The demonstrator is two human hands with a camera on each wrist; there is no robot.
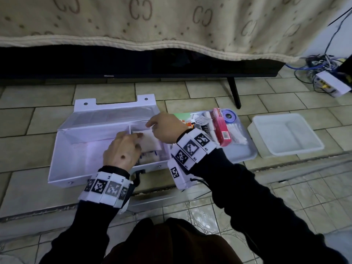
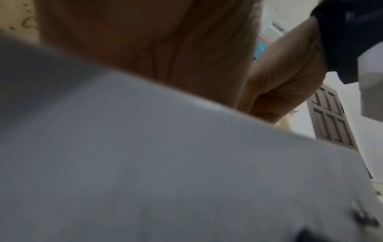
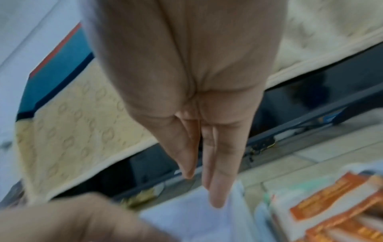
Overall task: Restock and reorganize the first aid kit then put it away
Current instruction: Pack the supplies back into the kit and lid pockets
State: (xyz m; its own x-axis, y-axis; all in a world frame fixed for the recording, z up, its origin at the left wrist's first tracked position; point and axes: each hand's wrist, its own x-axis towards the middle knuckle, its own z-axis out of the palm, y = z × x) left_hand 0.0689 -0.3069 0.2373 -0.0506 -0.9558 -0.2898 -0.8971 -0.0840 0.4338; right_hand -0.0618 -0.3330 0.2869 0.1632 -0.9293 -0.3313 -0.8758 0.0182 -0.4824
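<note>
First aid kit (image 1: 76, 149): white hard case, lying open on the tiled floor (image 1: 266, 96) in front of a television, lid laid back toward it. Inner divider splits the tray into a wide left compartment, which looks mostly bare, and a smaller right one.

Both hands work over the right compartment. Left hand (image 1: 122, 151): fingers bent down onto the near-left edge of a white gauze packet (image 1: 150, 143); whether they pinch it or only press cannot be told. Right hand (image 1: 165, 130): in the right wrist view its fingers (image 3: 217, 188) run straight and pressed together, tips touching the packet's far edge. Left wrist view is blurred, mostly case wall.

Handling, judged: packet is light, soft, flat; it will bend if pushed at one corner. Hold by opposite edges, lay flat. Below it lie small items with blue print, too small to identify.

Containers:
- Grey tray (image 1: 245, 155), just right of the case: pink box (image 1: 222, 128), blue tape roll (image 1: 229, 116), white tubes, sachets, orange-printed packs.
- Clear plastic tub (image 1: 257, 141), right of the tray: nothing seen inside.

Case itself judged rigid; carry by the front handle once latched.
</note>
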